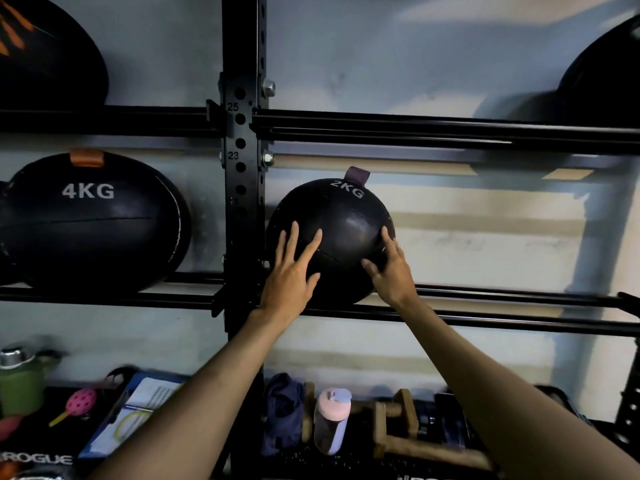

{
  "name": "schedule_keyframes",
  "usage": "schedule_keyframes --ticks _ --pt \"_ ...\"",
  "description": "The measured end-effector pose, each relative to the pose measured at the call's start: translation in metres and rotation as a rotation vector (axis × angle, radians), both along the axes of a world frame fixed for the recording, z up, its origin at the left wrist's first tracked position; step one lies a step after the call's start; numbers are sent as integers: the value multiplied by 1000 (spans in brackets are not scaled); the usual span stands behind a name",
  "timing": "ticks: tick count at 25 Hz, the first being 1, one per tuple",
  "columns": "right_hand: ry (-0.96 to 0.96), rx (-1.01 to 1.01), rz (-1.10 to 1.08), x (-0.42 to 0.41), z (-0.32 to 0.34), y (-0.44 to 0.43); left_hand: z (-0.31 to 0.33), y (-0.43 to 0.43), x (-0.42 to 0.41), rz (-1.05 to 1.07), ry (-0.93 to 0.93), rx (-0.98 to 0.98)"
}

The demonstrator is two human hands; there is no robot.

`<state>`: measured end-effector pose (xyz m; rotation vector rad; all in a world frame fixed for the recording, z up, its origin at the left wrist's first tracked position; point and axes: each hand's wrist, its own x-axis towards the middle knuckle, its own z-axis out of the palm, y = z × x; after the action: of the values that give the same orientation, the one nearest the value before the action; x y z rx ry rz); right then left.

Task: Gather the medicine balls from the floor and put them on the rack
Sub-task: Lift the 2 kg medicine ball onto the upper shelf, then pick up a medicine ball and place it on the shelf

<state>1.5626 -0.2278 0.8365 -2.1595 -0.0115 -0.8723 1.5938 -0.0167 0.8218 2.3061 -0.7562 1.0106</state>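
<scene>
head view: the 2kg ball (pixel 341 223) sits at the centre of the frame on the middle rails (pixel 502 306) of the rack (pixel 242 174), just right of the black upright with its row of holes. a purple tab sticks up from the ball's top, beside the white "2kg" lettering.

both hands are on the ball, open. the left hand (pixel 291 268) lies flat on its lower left front, fingers straight and spread. the right hand (pixel 391 268) rests on the lower right side with its fingers extended against the leather and the thumb pointing toward the centre of the frame. neither hand curls round anything.

left of the upright, on the same level, a 4kg ball (pixel 90 220) with an orange tab rests on the rails, well apart from the 2kg ball. on the level above, one dark ball (pixel 45 60) fills the upper left corner and another (pixel 602 81) shows at the upper right edge.

along the bottom of the frame a black surface (pixel 45 441) carries a green bottle (pixel 19 386) at far left, a pink holed ball (pixel 81 403), a blue folder (pixel 138 410), a dark cloth (pixel 282 410), a pink bottle (pixel 331 419) and wooden bars (pixel 398 424) — the forearms cross in front of some of these.
</scene>
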Motion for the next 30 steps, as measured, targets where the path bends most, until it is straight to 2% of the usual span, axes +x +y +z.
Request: schedule_keyframes --ticks 3,5,8,10,14,19,26,30 --pt "42 -53 1 -3 -1 -7 -3 -3 -6 50 12 29" --pt "8 -81 -50 -17 -7 -6 -3 -5 -18 119 -65 11" --pt "9 -133 -124 -56 -37 -3 -30 -17 -42 49 -162 -19" --pt "77 -222 -155 -83 -74 -7 -66 -30 -57 -46 -45 18" --pt "369 -315 -148 -141 -163 -25 -161 -59 -83 -148 251 103" --pt "662 -275 -134 -212 -293 -89 -301 -101 -136 -159 571 349" --pt "943 -139 -21 -287 -427 -197 -441 -192 -234 -6 1003 476" --pt "1115 -83 58 -326 -495 -242 -500 -227 -285 95 1213 445"
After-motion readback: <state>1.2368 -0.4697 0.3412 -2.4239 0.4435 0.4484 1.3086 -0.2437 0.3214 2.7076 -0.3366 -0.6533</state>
